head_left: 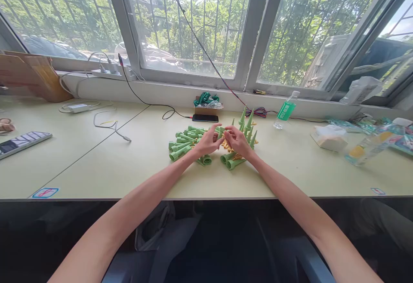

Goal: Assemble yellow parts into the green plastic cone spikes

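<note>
My left hand [209,141] is closed around a green tapered plastic spike [220,133], which shows between its fingers. Close against it, my right hand [238,140] has its fingertips pinched together; what they hold is hidden. A pile of green plastic spikes [180,149] lies on the table beside my left hand. Several more spikes [248,124] stand point up behind and beside my right hand. Two spikes [234,162] lie with their wide hollow ends towards me. Small orange-yellow parts [226,146] lie under and between my hands.
A black phone [205,118] lies before a small box [208,110] with green and clear wrapping. To the right are a water bottle [285,111], a tissue pack [329,137] and a larger bottle [371,147]. Cables [112,124] and another phone [24,143] lie left.
</note>
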`<state>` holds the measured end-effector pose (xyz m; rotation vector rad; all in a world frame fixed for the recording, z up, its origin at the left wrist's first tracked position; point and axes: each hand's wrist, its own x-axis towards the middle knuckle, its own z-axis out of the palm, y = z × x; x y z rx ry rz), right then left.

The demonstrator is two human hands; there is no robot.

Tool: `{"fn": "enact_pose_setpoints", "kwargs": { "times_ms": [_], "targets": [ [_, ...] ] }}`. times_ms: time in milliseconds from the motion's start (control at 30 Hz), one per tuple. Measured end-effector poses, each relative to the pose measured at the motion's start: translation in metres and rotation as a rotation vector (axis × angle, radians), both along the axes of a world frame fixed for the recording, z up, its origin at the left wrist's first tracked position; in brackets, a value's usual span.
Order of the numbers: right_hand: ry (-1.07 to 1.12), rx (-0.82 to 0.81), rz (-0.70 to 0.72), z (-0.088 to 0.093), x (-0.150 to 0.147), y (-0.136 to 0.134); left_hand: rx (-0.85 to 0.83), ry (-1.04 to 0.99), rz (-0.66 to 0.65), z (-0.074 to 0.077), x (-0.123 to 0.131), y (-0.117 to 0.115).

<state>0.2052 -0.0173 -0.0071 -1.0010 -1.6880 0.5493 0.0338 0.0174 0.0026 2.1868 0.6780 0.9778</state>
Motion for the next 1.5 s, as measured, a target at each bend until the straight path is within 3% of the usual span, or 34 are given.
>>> {"fn": "enact_pose_setpoints", "kwargs": {
  "times_ms": [1500],
  "targets": [
    [-0.099,0.026,-0.051,0.0013,-0.0005,-0.0008,-0.031,0.025,-0.058,-0.0036,-0.0022,0.0036]
  ]
}}
